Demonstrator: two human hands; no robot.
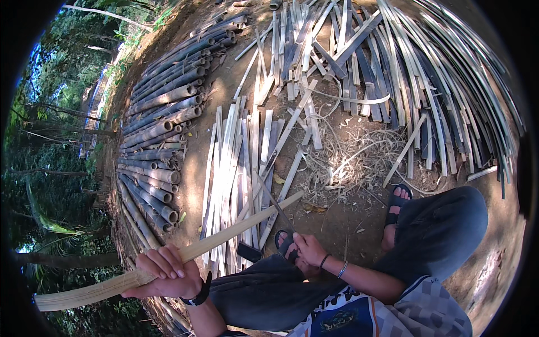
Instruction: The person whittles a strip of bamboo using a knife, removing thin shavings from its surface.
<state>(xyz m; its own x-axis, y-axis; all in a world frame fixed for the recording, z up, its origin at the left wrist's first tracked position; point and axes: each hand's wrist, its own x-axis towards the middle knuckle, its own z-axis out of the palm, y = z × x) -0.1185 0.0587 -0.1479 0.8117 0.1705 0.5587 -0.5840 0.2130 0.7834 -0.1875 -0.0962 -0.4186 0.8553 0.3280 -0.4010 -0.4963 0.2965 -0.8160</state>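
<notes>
My left hand [168, 272] is wrapped around a long, pale split bamboo strip [236, 227]. The strip runs from the left edge of the view up toward the middle and bends at its left part. My right hand [309, 250], low near the centre, is closed on the handle of a long, thin-bladed knife [274, 202]; the handle itself is mostly hidden by the fingers. The blade points up and to the left and crosses the strip near its far end; whether they touch I cannot tell.
Cut bamboo slats [227, 168] lie just ahead, with long strips [426, 73] at the far right. Curly shavings [359, 157] cover the dirt between. Whole bamboo poles [168, 126] are stacked left. A dark block [250, 251] lies by my sandalled foot [286, 244].
</notes>
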